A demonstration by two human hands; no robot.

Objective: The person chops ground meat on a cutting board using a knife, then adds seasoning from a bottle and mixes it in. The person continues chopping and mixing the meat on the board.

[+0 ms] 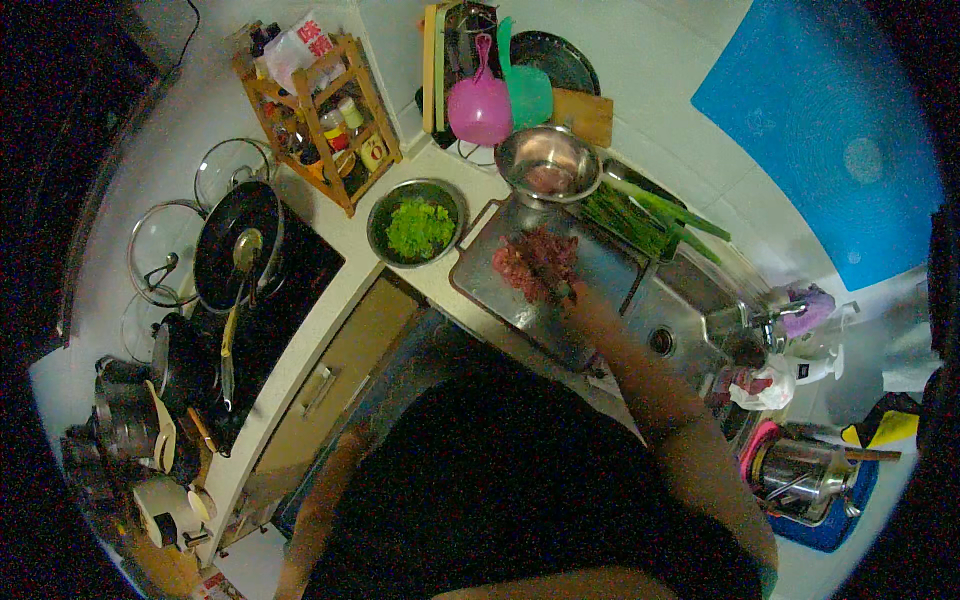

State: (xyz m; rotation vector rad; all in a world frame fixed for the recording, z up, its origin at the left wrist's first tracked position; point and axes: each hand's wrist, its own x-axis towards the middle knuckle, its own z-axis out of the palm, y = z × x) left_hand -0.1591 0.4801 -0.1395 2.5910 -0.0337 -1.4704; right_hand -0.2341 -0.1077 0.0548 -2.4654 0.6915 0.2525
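Ground or finely chopped meat (pixel 534 262) lies in a loose heap on a metal cutting board (pixel 611 259) with a dark rim. My right hand (pixel 583 301) is at the near right edge of this heap, reaching in from the right. Blur and dim light hide its fingers, so whether it grips a tool there cannot be made out. My left hand (pixel 358 441) hangs low beside my dark clothing, away from the counter, its fingers unclear. Left of the board is a metal bowl (pixel 375 238) of chopped greens (pixel 420 229). Behind the board stands a shiny steel bowl (pixel 547 161).
Long green stalks (pixel 637 217) lie behind the board, beside the sink (pixel 694 330) and faucet (pixel 772 319). A wooden spice rack (pixel 349 199) fills the corner. On the left, a wok (pixel 214 262) holding a ladle (pixel 247 251) sits at the stove. Pink (pixel 480 112) and green (pixel 532 97) dippers hang behind.
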